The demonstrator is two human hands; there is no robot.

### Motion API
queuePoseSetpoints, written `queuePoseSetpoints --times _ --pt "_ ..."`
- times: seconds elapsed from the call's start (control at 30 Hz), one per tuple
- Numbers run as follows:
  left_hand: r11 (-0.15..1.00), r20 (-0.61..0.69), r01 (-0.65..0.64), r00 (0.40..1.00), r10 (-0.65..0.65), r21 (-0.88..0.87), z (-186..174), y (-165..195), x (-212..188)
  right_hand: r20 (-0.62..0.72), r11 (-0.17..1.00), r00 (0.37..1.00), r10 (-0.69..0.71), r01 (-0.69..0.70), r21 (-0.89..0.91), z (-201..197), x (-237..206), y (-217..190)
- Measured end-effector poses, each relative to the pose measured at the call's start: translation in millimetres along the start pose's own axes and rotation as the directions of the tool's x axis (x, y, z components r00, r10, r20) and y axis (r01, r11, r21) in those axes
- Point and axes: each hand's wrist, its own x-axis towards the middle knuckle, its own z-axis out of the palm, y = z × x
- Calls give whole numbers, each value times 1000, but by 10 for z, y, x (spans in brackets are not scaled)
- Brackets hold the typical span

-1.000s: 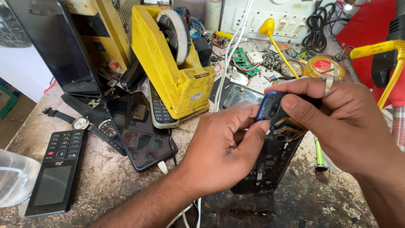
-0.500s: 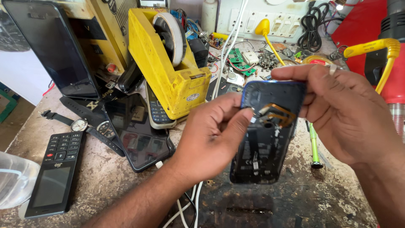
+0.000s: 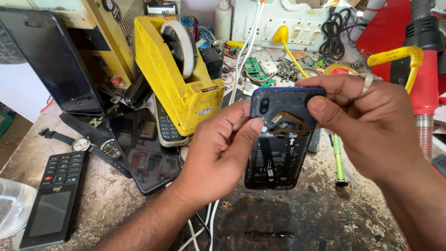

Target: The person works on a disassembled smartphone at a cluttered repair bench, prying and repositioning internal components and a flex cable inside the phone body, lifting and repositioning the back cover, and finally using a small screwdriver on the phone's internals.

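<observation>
Blue-edged phone back cover (image 3: 278, 139) is held above the tabletop (image 3: 297, 218), right hand (image 3: 371, 125) clamped on its top, left hand (image 3: 223, 153) pinching what looks like a small part at its edge. A hard tug could tear the orange flex (image 3: 290, 124) inside.

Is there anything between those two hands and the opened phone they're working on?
Nothing visible does. The left hand pinches the left edge of the opened phone, and the right hand grips its top right corner, both touching it directly. The phone is held up above the workbench, apart from the yellow tape dispenser.
</observation>
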Motion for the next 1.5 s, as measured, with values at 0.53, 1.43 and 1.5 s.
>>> queuePoseSetpoints --times 0.53,1.43,1.5 --pt "985 43 66 997 -60 -161 -85 -39 60 254 947 957 139 -203 249 -85 106 42" --pt "901 21 218 974 -227 -376 -125 -110 88 173 916 957 232 -275 293 33 119 51" --pt "926 17 187 981 -192 -328 -134 -105 85 209 951 958 198 -239 195 44 108 32"
